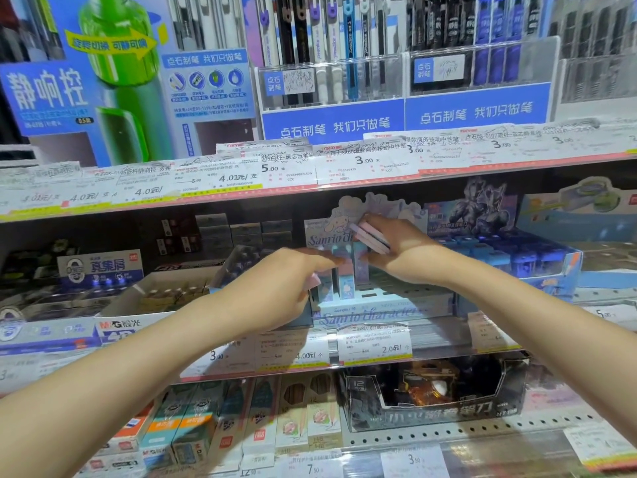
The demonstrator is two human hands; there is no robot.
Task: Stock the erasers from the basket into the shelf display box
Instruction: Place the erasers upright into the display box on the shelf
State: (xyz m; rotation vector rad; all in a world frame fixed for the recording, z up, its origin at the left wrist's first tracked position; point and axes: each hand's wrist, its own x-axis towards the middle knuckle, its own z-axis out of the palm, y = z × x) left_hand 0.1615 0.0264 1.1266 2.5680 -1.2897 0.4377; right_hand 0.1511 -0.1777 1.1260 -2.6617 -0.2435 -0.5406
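Note:
A pale blue display box with cartoon lettering stands on the middle shelf. Three tall erasers stand upright in slots at its left side; the slots to their right are bare. My right hand hovers over the box's back, shut on two or three pink and purple erasers. My left hand reaches in from the left, its fingertips touching the standing erasers, with a pink eraser tucked under its palm. No basket is in view.
A white open carton sits left of the display box, a blue sharpener box to its right. Price-tag rails run along each shelf edge. Pen racks stand above, pencil packs and a black box below.

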